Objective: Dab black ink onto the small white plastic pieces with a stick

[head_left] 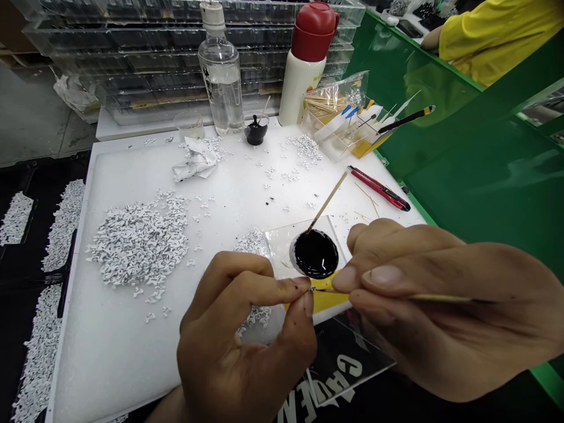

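Observation:
My left hand is closed, thumb and forefinger pinching a tiny white piece with dark marks. My right hand grips a thin wooden stick; its dark tip meets the tiny piece or comes very close to it. Just beyond the fingertips, a round pool of glossy black paint sits on a clear plastic plate. Another wooden stick leans with its lower end in that paint. Yellow material shows at the plate's near edge, partly behind my fingers.
Small white-and-black pieces form a large heap on the white board. Behind stand a clear bottle, a small black-paint cup, a red-capped flask and a toothpick box. A red cutter lies right. A yellow-sleeved person is beyond the green partition.

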A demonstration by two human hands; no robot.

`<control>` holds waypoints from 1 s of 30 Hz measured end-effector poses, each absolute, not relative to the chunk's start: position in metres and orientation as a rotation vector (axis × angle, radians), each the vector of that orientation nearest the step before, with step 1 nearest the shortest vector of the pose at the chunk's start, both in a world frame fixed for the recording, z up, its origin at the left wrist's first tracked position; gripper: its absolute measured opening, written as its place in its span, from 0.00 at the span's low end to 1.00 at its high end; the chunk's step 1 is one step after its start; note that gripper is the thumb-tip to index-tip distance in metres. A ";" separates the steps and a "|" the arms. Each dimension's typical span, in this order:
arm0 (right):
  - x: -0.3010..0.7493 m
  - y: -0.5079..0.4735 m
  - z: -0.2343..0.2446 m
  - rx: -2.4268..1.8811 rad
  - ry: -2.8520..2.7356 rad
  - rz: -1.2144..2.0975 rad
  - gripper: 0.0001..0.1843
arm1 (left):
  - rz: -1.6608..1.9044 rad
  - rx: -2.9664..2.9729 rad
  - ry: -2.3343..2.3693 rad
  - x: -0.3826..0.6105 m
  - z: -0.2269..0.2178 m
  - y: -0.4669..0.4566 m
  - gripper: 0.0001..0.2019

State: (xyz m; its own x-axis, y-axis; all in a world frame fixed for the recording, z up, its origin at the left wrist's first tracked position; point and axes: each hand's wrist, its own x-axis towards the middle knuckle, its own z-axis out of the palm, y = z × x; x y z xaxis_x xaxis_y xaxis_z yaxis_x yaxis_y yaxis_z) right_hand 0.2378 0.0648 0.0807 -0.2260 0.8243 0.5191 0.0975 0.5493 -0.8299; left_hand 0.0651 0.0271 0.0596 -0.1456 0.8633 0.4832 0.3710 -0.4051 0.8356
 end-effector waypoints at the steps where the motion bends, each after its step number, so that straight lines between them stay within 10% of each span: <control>1: 0.238 0.065 0.081 -0.789 -1.680 0.820 0.12 | 1.573 1.709 1.381 0.065 0.060 0.027 0.13; 30: 0.229 0.066 0.086 -0.625 -1.602 0.859 0.24 | 1.578 1.664 1.344 0.066 0.058 0.026 0.11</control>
State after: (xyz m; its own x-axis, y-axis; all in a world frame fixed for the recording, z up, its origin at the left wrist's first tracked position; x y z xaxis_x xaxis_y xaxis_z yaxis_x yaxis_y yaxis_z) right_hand 0.2293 0.0660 0.0860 -0.2019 0.7838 0.5873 -0.0555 0.5895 -0.8059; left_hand 0.0663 0.0260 0.0577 -0.1470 0.8727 0.4656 0.3207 -0.4033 0.8570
